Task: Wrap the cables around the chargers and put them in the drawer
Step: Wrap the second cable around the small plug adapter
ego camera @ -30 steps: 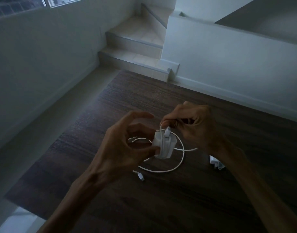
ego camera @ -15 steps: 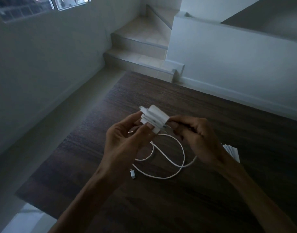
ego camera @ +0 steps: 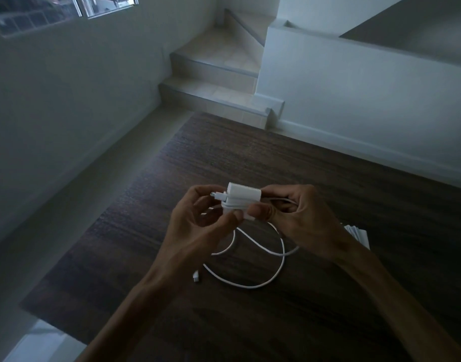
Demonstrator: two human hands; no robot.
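White charger (ego camera: 243, 198) is held above desk (ego camera: 328, 192), pinched betw. left hand (ego camera: 198, 226) and right hand (ego camera: 300, 218); cable (ego camera: 260, 259) is gripped by right, rest looped on desk below.

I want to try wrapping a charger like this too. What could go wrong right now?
Most of the white cable lies loose on the dark table, and its loops cross, so it might tangle or snag while being wound. Both hands, left hand and right hand, hold the charger only by fingertips, so a tug could make it slip and the wraps spring loose.
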